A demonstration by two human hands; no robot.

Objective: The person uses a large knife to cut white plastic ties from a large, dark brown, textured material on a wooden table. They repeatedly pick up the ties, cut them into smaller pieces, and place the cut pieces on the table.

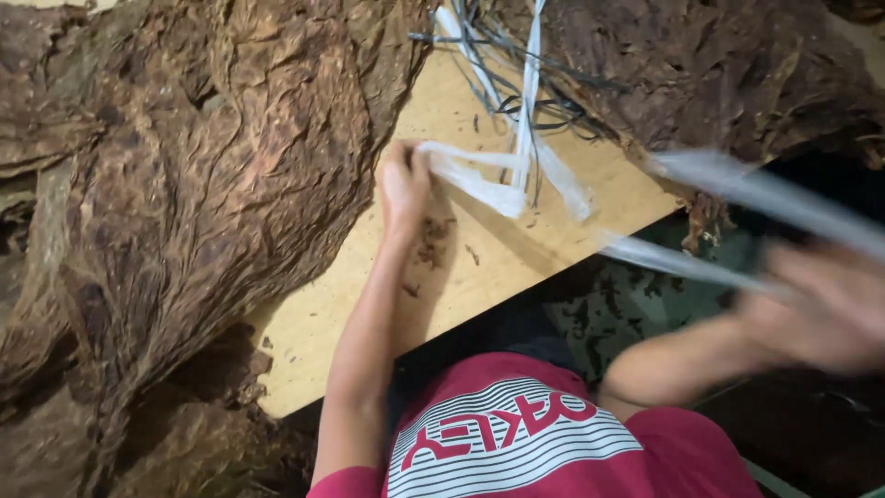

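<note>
Pinching one end of a white plastic strip (479, 180), the left hand (404, 189) rests its fingers closed over the pale wooden board (461, 277), near the middle of the scene. From that hand the strip runs right and loops through a loose tangle of white and dark strips (525, 101) lying at the far side of the board. A longer translucent stretch of strip (737, 189) leads off to the right toward the right hand (825, 309), which sits low on the right, off the board's edge. That hand is badly blurred, so whether its fingers are closed on the strip or only close to it cannot be told; it looks as if the strip passes just above it.

A large heap of dried brown leaves (184, 203) covers the left of the scene and overlaps the board's left edge. A second pile of dried leaves (719, 65) lies at the far right, touching the tangle of strips. Small leaf crumbs (431, 242) are scattered on the board just beside the left wrist. Nearest the camera is the person's red shirt (516, 438) with white stripes.
</note>
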